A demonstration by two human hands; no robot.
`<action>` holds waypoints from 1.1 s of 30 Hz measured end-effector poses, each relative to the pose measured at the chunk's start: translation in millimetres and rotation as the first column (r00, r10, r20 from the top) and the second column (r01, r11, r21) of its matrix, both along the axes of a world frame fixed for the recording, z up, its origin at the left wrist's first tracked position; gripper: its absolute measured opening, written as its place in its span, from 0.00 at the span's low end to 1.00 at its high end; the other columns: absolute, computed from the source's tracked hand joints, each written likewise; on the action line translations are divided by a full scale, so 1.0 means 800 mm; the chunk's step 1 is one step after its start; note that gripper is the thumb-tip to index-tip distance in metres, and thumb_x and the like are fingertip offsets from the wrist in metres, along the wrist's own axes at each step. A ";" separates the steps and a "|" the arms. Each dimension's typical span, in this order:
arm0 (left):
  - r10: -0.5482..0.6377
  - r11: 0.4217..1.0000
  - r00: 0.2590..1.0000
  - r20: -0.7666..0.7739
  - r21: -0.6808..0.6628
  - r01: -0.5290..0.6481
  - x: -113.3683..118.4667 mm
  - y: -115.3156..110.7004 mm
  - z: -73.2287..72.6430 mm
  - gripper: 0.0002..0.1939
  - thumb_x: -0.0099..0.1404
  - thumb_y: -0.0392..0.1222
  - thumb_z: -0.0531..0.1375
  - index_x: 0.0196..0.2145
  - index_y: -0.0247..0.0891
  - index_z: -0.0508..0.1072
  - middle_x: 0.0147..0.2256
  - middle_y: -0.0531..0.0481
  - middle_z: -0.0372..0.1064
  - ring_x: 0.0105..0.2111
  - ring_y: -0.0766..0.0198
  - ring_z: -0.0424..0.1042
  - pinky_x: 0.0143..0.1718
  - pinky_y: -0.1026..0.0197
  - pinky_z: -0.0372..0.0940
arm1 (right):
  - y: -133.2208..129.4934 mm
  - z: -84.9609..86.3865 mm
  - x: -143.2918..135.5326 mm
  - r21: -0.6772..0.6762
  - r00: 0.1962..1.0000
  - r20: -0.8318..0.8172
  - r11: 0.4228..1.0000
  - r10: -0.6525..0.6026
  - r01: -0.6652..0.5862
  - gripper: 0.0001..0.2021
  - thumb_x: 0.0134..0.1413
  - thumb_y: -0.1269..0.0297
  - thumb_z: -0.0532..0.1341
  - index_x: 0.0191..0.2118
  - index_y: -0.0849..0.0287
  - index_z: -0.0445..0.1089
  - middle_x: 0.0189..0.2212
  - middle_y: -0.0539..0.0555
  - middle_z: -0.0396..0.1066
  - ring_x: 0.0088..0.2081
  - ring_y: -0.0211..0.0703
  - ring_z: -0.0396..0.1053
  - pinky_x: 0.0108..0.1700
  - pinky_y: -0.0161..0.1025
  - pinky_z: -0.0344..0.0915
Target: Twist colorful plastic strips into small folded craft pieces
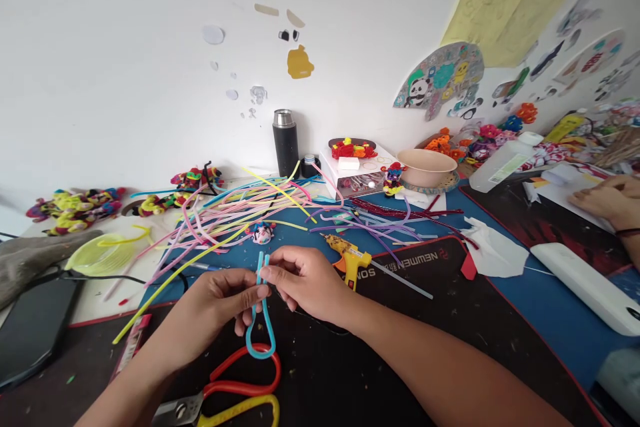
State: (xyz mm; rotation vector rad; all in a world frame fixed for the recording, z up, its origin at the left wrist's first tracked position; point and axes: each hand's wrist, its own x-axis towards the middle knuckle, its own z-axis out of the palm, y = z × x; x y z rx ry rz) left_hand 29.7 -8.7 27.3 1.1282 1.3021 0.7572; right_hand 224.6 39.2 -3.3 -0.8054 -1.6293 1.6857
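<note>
A light blue pipe cleaner [273,341] is bent into a loop, with its round end hanging down and its two ends side by side at the top. My left hand [225,300] pinches it at the narrow part from the left. From the right, my right hand [295,277] grips it near the upper ends. Just below the loop lie scissors [245,388] with red and yellow handles. A yellow glue gun [354,260] rests beyond my right hand, and a small doll-like head [262,232] sits behind the two ends.
Pink, yellow and purple pipe cleaners [235,203] spread across the table's back. A black bottle [286,147] and a beige bowl [425,169] stand near the wall. A phone [37,327] lies left; a white device [587,287] lies right. Another person's hands [607,200] rest at the right edge.
</note>
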 end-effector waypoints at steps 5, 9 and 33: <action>-0.054 0.999 0.999 -0.001 -0.010 0.054 -0.003 0.000 -0.003 0.17 0.50 0.53 0.80 0.28 0.38 0.85 0.20 0.52 0.72 0.18 0.65 0.68 0.22 0.66 0.63 | -0.001 -0.002 -0.001 0.008 1.000 0.000 1.000 -0.003 0.003 0.20 0.67 0.45 0.69 0.35 0.58 0.72 0.18 0.42 0.65 0.18 0.32 0.61 0.24 0.32 0.58; -0.053 0.998 0.998 0.029 -0.039 0.054 -0.005 -0.002 -0.007 0.16 0.50 0.51 0.80 0.27 0.38 0.85 0.19 0.52 0.72 0.18 0.65 0.68 0.21 0.66 0.62 | -0.002 0.000 -0.001 0.002 1.000 0.014 1.000 -0.014 0.014 0.21 0.65 0.44 0.70 0.35 0.58 0.73 0.18 0.42 0.64 0.18 0.33 0.61 0.24 0.32 0.58; -0.085 0.985 0.986 0.146 -0.134 0.105 -0.002 -0.003 -0.010 0.16 0.50 0.52 0.81 0.25 0.37 0.85 0.22 0.50 0.74 0.18 0.66 0.66 0.20 0.65 0.62 | -0.006 -0.002 -0.004 -0.007 1.000 0.007 1.000 0.009 -0.009 0.20 0.66 0.44 0.70 0.39 0.58 0.76 0.20 0.43 0.66 0.18 0.33 0.62 0.24 0.32 0.59</action>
